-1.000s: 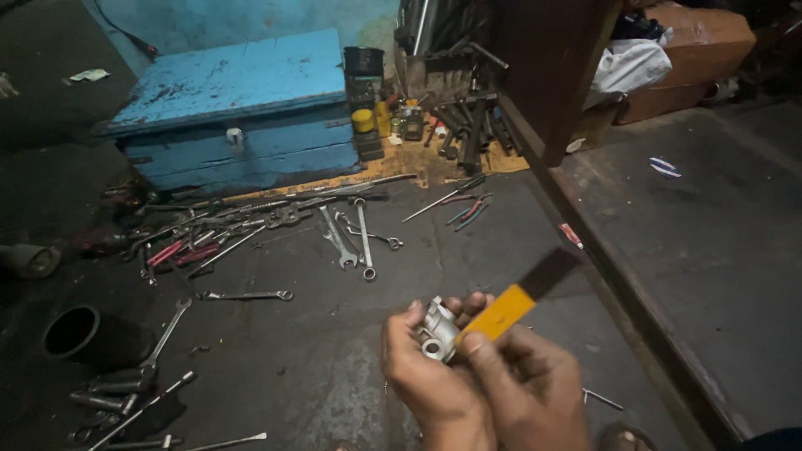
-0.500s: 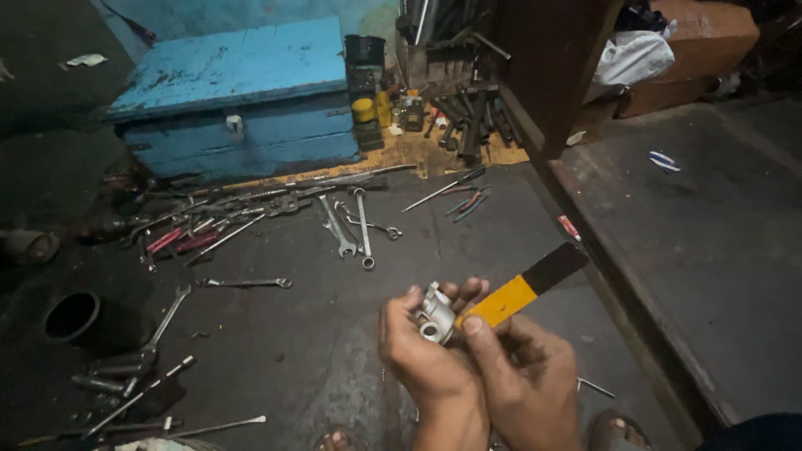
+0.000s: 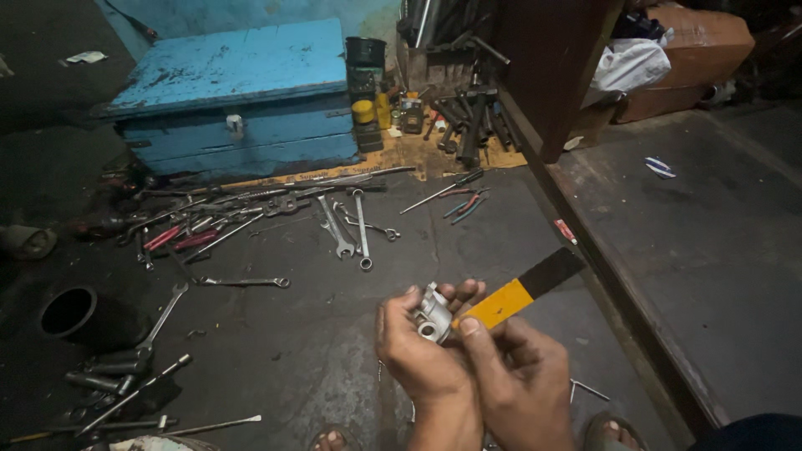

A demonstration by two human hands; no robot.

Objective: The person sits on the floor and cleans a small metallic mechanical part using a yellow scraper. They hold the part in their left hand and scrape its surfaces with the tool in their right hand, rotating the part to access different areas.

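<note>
My left hand grips a small silver metal part with round openings. My right hand pinches the yellow end of a flat yellow-and-black strip and presses it against that part. The strip's black end sticks up and to the right. Both hands sit low in the middle of the view, above the dark floor.
A blue metal toolbox stands at the back left. Several wrenches and screwdrivers lie scattered on the floor. A black pipe section lies at the left. A dark wooden post and a raised ledge run along the right.
The hands and the held part stay together with little change. The view has shifted slightly, so the toolbox and tools sit a bit lower in the picture.
</note>
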